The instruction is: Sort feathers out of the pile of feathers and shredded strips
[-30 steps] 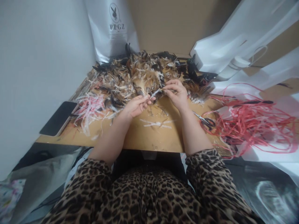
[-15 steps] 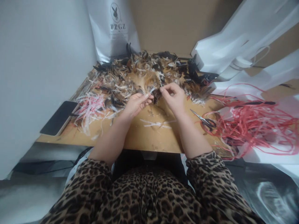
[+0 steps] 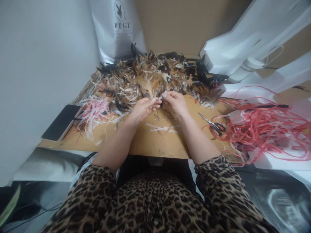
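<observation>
Our left hand (image 3: pixel 147 108) and right hand (image 3: pixel 175 103) meet just in front of the feather heap (image 3: pixel 125 79), fingertips nearly touching. Left is palm-up, thumb pressed to the fingers, other fingers loosely curled; right is knuckles-up, thumb and forefinger closed. Between the two pinches we see a small pale wisp (image 3: pixel 160 97), gripped from both sides; too fine to tell if it's feather or strip. Tan feathers (image 3: pixel 148 83) fan up directly above our left fingertips; can't tell if we hold them or they lie in the heap behind. Heap is brown, black and cream, across the back of the table (image 3: pixel 145 145). Nearer us, below the hands, thin white strips (image 3: pixel 163 128) lie flat in a loose cross. Left: pink-and-white strips (image 3: pixel 96 110), with a dark-screened phone (image 3: pixel 62 123) beside them. Right: scissors (image 3: pixel 213 124), blades pointing back and left, handles against a red strand tangle (image 3: pixel 269 129). Silver bag (image 3: pixel 119 38) stands behind the heap, printed PPGZ.
</observation>
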Demonstrator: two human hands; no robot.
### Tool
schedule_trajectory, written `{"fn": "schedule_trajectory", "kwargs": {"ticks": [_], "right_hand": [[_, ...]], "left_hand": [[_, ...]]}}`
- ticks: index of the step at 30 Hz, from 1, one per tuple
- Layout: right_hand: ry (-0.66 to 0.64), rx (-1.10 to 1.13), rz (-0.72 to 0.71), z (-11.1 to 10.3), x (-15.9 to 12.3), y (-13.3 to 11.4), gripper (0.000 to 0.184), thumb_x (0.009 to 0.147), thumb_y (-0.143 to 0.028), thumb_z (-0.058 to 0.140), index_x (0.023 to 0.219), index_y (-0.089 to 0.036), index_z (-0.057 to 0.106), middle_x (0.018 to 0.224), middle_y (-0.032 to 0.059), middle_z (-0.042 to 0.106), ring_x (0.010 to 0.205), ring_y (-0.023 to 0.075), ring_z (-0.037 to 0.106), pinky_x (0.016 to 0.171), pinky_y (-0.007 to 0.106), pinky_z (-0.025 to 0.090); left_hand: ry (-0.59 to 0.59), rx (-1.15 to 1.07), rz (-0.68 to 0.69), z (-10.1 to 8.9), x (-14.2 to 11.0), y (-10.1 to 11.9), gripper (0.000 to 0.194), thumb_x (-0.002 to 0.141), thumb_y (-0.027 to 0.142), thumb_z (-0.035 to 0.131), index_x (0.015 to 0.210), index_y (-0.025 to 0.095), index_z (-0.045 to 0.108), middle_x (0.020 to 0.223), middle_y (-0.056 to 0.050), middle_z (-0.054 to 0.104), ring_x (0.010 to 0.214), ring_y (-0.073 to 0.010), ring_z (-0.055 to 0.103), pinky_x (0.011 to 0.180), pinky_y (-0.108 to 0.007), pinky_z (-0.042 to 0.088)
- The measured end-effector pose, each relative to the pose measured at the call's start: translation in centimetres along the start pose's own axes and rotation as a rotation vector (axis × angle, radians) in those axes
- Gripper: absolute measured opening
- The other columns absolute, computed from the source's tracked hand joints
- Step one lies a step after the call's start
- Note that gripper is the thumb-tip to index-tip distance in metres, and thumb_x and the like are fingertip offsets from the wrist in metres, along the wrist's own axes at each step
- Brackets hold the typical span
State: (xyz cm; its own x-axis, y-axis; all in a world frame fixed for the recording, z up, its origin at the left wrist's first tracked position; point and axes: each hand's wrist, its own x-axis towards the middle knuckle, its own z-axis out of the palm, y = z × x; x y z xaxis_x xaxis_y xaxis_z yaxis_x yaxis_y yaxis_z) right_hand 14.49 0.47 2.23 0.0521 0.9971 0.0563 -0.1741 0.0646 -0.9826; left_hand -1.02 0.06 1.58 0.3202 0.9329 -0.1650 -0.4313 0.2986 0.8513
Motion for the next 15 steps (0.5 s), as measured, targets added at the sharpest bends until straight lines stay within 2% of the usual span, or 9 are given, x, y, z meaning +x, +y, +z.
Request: {"fn": "schedule_trajectory", "kwargs": {"ticks": [3,7,15], "right_hand": [[0.001,-0.041,-0.083,-0.23,0.04,-0.24,0.035,0.057,-0.046,0.083,0.065,-0.018,0.065,0.055,-0.0045,0.057,0.051,0.0063,0.044,0.052,0.021,0.035],[-0.036,-0.082,-0.110,-0.12,-0.07,-0.24,0.032,0.057,-0.044,0.083,0.064,-0.017,0.066,0.062,-0.0024,0.063,0.057,0.0081,0.050,0.057,0.022,0.039],[-0.054,-0.130,-0.131,-0.09,0.04,0.22,0.029,0.062,-0.042,0.079,0.064,-0.017,0.064,0.060,-0.0033,0.059,0.053,0.0073,0.045,0.052,0.022,0.035]], "left_hand": [[0.037,-0.004,-0.018,-0.11,0.16,-0.07,0.009,0.084,0.018,0.066,0.085,0.009,0.067,0.081,-0.008,0.074,0.060,-0.0049,0.065,0.056,-0.013,0.046],[0.037,0.031,-0.030,0.08,0.08,-0.07,0.011,0.082,0.018,0.068,0.078,0.008,0.066,0.076,-0.007,0.073,0.056,-0.0045,0.064,0.053,-0.013,0.045],[-0.005,0.075,-0.036,0.29,-0.25,-0.07,0.012,0.082,0.015,0.066,0.073,0.007,0.066,0.073,-0.008,0.073,0.055,-0.0057,0.063,0.051,-0.014,0.045]]}}
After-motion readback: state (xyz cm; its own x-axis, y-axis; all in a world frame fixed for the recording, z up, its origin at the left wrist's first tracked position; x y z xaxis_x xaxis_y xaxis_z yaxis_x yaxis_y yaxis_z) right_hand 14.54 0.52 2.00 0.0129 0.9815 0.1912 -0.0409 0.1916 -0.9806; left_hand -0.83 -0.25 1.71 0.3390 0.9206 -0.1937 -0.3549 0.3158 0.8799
